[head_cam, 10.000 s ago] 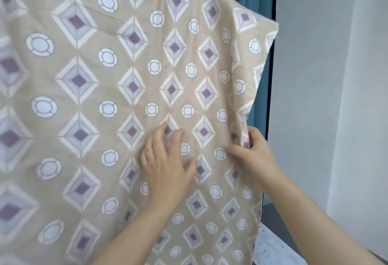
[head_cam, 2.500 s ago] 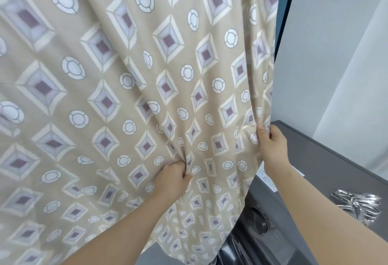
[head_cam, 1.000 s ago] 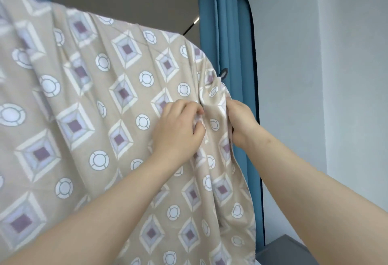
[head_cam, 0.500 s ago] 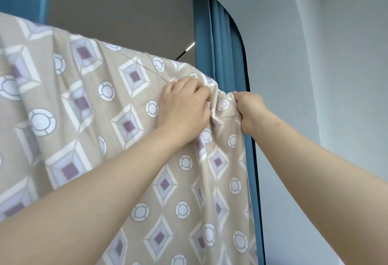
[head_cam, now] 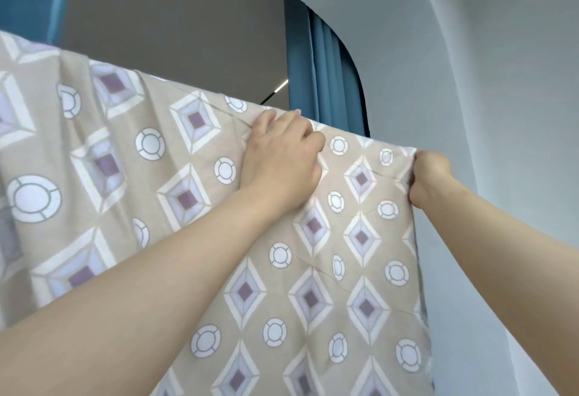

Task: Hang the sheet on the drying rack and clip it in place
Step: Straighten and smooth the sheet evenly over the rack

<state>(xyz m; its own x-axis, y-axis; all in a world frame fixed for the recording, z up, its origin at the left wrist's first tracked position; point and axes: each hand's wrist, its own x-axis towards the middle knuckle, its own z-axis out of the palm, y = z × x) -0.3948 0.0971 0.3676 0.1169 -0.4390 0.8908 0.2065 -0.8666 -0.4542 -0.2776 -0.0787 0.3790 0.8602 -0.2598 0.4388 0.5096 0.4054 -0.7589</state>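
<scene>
A beige sheet (head_cam: 313,254) with purple diamonds and white rings hangs over a high bar that the cloth hides. Its top fold runs from upper left down to the right. My left hand (head_cam: 282,157) grips that top fold, fingers curled over it. My right hand (head_cam: 429,176) holds the sheet's top right corner in a fist, and the cloth between the two hands is stretched flat. The left part of the sheet hangs in loose folds. No clip is in view.
A blue curtain (head_cam: 329,76) hangs behind the sheet's top edge. A pale wall (head_cam: 501,82) stands to the right, and a grey ceiling recess (head_cam: 172,25) lies above.
My right hand has pulled the corner out to the right, away from my left hand. The bunched cloth between them is now spread flat along the top edge.
</scene>
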